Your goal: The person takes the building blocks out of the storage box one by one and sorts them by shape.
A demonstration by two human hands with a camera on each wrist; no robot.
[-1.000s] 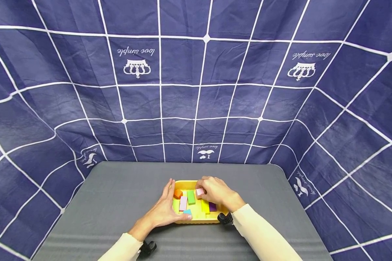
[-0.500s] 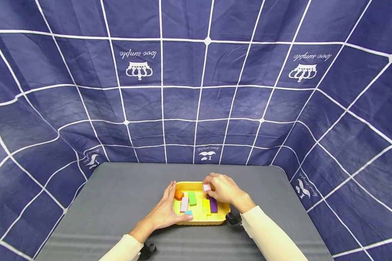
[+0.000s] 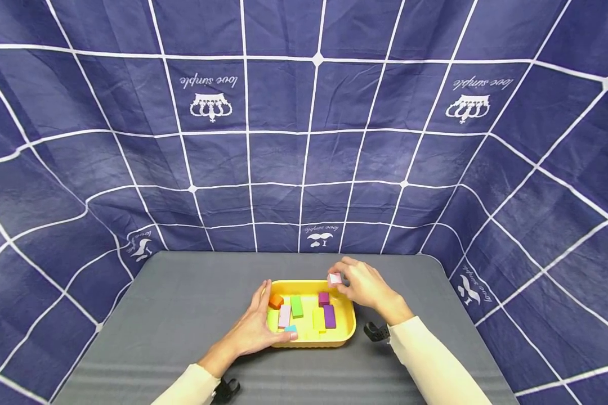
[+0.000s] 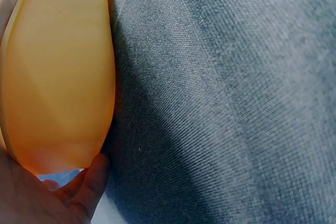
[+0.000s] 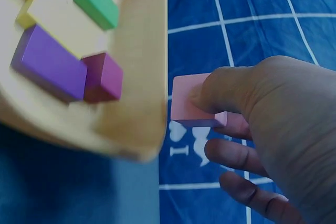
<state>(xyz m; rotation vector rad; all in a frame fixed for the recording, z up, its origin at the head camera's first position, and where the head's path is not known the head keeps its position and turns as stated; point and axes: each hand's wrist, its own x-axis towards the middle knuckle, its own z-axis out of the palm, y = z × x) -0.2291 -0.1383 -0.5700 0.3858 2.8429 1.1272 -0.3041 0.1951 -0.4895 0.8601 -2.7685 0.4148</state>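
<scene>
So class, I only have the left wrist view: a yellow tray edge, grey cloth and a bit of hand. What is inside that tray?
Observer: Coloured blocks lie in the yellow tray: an orange block, a green block and a purple block, among others.
Operator: And what is the right hand doing?
Observer: The right hand pinches a pink block at the tray's far right corner.
Operator: Is that block resting in the tray?
Observer: No. The right wrist view shows the pink block outside the rim, held in the air.
Operator: How does the left hand sit?
Observer: The left hand rests against the tray's left side, thumb on the near rim.
</scene>
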